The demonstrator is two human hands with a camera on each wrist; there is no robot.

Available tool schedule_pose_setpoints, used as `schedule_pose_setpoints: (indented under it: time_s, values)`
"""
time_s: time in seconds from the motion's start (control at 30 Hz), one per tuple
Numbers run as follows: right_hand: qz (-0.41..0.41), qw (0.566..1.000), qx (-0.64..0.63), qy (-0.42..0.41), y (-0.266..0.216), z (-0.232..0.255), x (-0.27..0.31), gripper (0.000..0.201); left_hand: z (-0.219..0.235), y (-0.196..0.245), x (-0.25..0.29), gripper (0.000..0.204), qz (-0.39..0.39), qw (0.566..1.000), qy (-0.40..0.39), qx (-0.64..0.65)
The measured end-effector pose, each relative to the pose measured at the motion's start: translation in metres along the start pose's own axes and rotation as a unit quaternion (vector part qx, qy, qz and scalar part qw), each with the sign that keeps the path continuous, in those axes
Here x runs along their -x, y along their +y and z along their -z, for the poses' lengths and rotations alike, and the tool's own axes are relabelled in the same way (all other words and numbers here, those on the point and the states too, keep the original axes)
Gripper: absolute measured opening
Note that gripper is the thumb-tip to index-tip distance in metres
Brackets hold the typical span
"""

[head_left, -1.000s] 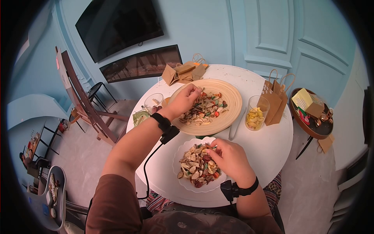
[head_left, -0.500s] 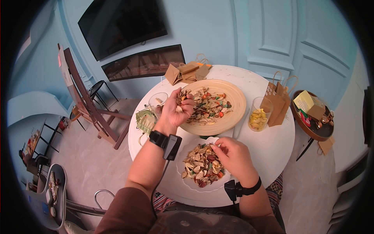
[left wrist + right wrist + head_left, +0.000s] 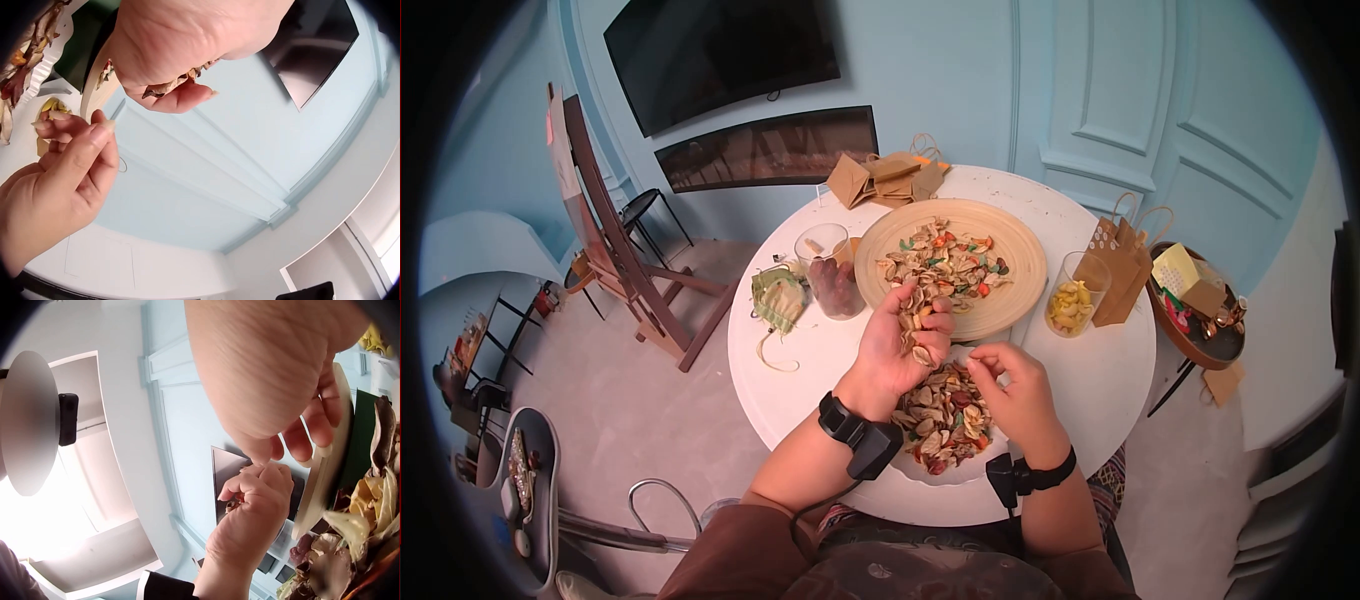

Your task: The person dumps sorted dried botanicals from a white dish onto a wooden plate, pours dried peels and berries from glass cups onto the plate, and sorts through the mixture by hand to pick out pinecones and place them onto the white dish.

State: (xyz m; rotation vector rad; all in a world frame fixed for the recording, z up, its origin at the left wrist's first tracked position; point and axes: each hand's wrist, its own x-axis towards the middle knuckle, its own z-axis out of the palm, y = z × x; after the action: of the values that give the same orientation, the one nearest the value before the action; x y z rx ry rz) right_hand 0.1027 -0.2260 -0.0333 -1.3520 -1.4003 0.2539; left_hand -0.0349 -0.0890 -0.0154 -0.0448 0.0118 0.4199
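Observation:
In the head view my left hand [image 3: 897,352] is palm up, its fingers curled round a small heap of dried petals [image 3: 919,322], between the wooden plate [image 3: 1025,262] and the white scalloped bowl [image 3: 998,455]. My right hand [image 3: 1018,393] hangs over the bowl's right rim, thumb and forefinger close together; whether a thing lies between them I cannot tell. Mixed dried petals [image 3: 945,415] fill the bowl, and more are spread on the plate. The left wrist view shows petals [image 3: 170,87] poking from my left hand [image 3: 181,50].
On the white round table [image 3: 770,420] stand a cup of dark reddish pieces [image 3: 834,285], a green mesh pouch [image 3: 780,298], a cup of yellow pieces [image 3: 1069,307] and paper bags [image 3: 1118,270]. A side table [image 3: 1205,335] is at the right, an easel [image 3: 615,240] at the left.
My left hand has come from the wooden plate towards the bowl, turned palm up with petals in it. My right hand has stayed by the bowl's rim.

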Motion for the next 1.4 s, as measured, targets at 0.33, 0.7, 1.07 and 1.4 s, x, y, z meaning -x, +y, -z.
schedule_pose_setpoints:
  time_s: [0.33, 0.7, 1.07, 1.4]
  values:
    - [0.051, 0.999, 0.006, -0.017, 0.001, -0.005, 0.002, 0.014, 0.025, -0.004, 0.003, 0.031, -0.07, 0.995, -0.008, -0.072]
    - [0.059, 0.992, -0.009, -0.114, -0.012, -0.009, 0.006, 0.034, 0.026, -0.02, 0.005, 0.035, -0.082, 0.992, -0.064, -0.074]
    - [0.09, 0.994, -0.007, -0.066, -0.005, -0.014, 0.008, 0.032, 0.022, -0.024, 0.004, 0.044, -0.084, 0.986, -0.085, -0.117]
    - [0.061, 0.996, 0.033, -0.057, -0.01, -0.011, 0.006, 0.04, 0.018, -0.03, 0.004, 0.057, -0.06, 0.985, -0.067, -0.144]
